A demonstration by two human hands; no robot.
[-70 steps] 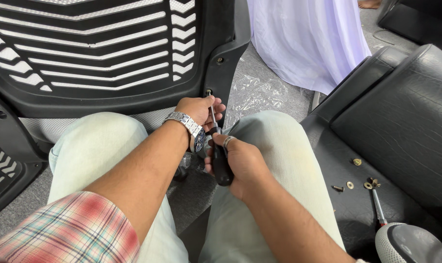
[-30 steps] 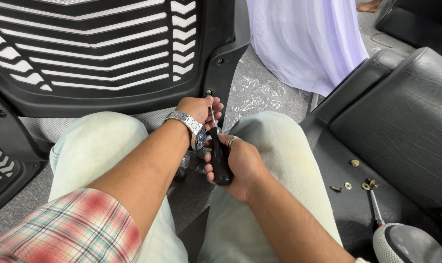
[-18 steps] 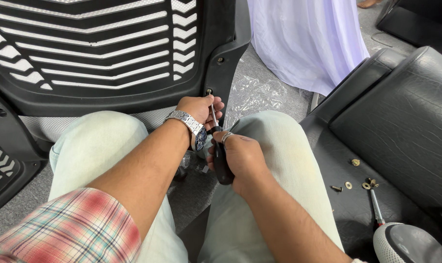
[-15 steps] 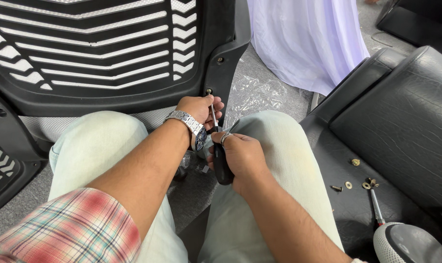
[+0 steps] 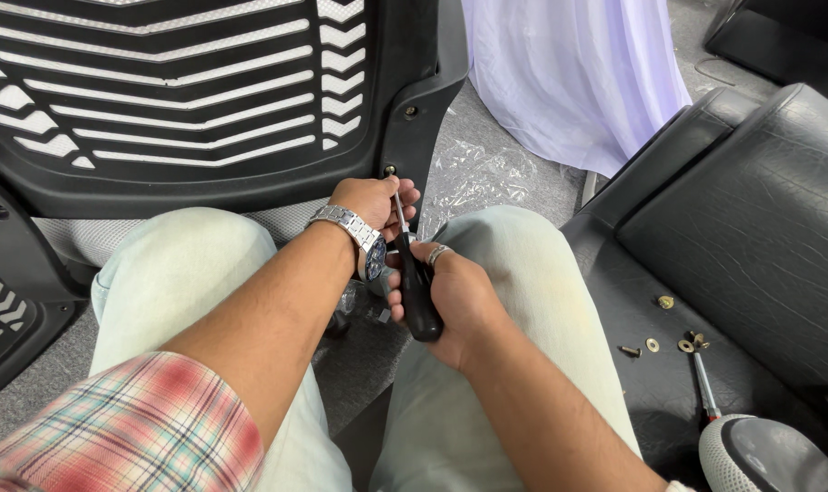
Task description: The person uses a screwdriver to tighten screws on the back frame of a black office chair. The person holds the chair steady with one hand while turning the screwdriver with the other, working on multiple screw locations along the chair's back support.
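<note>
Right hand [image 5: 455, 296] grips screwdriver [image 5: 414, 282], left hand [image 5: 373, 200] steadying its shaft.

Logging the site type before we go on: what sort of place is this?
Likely a furniture assembly floor: a black slatted chair back, a black seat cushion with loose screws, and a screwdriver.

A red, white and blue plaid short sleeve [image 5: 131, 424] covers the left upper arm. A silver metal wristwatch [image 5: 352, 234] circles the left wrist, a silver ring [image 5: 437, 254] bands one right finger. Pale, faded jeans [image 5: 532, 301] cover both legs.

The slatted chair back [image 5: 177, 100] stands ahead of the knees; loose screws [image 5: 655, 344] (beside a second screwdriver [image 5: 705, 387]) lie right, on the seat cushion [image 5: 751, 237].
</note>
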